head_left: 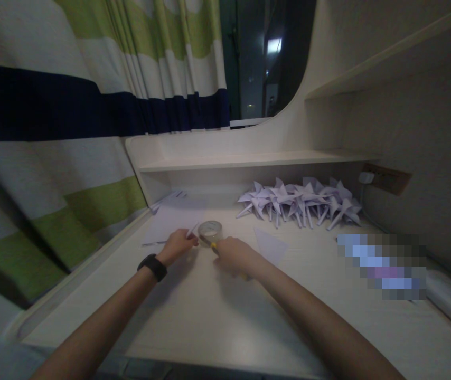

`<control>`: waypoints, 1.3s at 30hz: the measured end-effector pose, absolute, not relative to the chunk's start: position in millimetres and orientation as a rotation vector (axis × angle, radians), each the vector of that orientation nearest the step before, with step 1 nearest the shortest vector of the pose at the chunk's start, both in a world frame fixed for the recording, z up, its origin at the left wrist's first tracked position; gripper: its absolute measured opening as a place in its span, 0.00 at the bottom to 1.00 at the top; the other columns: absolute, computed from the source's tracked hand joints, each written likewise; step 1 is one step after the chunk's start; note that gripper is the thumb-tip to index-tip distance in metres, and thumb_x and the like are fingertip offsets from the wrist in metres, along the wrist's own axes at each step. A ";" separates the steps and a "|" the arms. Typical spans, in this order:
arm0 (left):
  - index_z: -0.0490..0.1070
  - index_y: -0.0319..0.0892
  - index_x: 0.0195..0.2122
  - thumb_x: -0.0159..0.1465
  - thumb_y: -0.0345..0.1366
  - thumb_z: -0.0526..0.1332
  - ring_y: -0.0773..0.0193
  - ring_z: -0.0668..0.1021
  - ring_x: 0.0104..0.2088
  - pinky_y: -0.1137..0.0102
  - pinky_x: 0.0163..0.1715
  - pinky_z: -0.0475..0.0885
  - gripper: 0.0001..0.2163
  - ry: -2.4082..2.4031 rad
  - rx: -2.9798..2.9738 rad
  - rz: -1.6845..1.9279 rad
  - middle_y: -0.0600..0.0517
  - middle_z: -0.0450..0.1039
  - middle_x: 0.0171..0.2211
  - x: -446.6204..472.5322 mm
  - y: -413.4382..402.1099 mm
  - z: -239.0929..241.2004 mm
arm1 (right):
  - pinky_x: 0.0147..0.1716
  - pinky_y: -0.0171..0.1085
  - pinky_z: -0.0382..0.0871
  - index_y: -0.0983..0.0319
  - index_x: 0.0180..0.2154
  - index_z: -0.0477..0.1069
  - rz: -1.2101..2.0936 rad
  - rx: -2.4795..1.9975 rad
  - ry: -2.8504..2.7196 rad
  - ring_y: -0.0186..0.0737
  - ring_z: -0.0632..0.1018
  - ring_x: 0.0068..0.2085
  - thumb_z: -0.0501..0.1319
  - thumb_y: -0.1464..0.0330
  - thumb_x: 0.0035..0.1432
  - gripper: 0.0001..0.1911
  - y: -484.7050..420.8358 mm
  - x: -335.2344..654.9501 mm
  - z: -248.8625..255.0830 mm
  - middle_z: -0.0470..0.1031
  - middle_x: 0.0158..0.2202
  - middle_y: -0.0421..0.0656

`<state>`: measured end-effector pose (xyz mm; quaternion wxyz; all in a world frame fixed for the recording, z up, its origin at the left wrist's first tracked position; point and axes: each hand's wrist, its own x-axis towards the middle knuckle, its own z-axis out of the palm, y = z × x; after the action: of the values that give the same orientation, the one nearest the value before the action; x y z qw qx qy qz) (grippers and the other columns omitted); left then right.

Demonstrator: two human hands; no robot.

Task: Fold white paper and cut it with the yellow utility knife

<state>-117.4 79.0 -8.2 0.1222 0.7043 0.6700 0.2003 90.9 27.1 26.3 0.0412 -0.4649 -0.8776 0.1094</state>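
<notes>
1. Pinching a small white paper piece in the left hand, centre of the frame.
2. Gripping yellow-handled scissors, apparently, in the blurred right hand, crossing in front of the tape roll.
3. Counting as done, by judgement: many assembled paper pinwheels, heaping up right of centre.
4. Counting as left: flat paper sheets, lying left of centre; a paper triangle, lying just right of centre.
</notes>
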 end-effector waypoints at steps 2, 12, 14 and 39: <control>0.77 0.39 0.27 0.55 0.39 0.58 0.56 0.78 0.31 0.69 0.31 0.65 0.11 1.953 2.059 0.585 0.46 0.78 0.28 -117.8 78.6 -8.3 | 0.30 0.39 0.73 0.67 0.34 0.76 0.304 -1.410 -2.672 0.47 0.80 0.31 0.59 0.70 0.51 0.09 27.9 88.2 23.8 0.79 0.29 0.52; 0.77 0.39 0.28 0.55 0.39 0.57 0.56 0.78 0.31 0.69 0.31 0.66 0.11 1.945 2.064 0.574 0.45 0.78 0.29 -116.2 76.3 -6.5 | 0.30 0.40 0.74 0.67 0.33 0.75 0.400 -1.426 -2.669 0.46 0.80 0.29 0.58 0.72 0.52 0.09 26.9 85.2 20.3 0.79 0.26 0.52; 0.77 0.39 0.28 0.55 0.39 0.57 0.56 0.78 0.32 0.69 0.31 0.65 0.11 1.938 2.077 0.571 0.45 0.78 0.29 -115.5 76.2 -6.1 | 0.30 0.40 0.74 0.67 0.31 0.76 0.401 -1.425 -2.687 0.47 0.80 0.28 0.58 0.72 0.51 0.09 27.5 84.0 19.3 0.79 0.25 0.52; 0.72 0.40 0.25 0.52 0.33 0.58 0.60 0.72 0.27 0.70 0.29 0.60 0.05 1.851 2.351 0.509 0.50 0.73 0.24 -128.4 99.4 60.4 | 0.35 0.42 0.72 0.64 0.39 0.76 0.159 -1.374 -2.860 0.54 0.79 0.40 0.60 0.62 0.52 0.16 38.0 84.9 -14.4 0.79 0.39 0.54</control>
<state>-128.4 99.4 60.4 0.0534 0.7735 0.6090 0.1674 84.9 38.0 -14.4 -0.0176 -0.4324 -0.9001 0.0500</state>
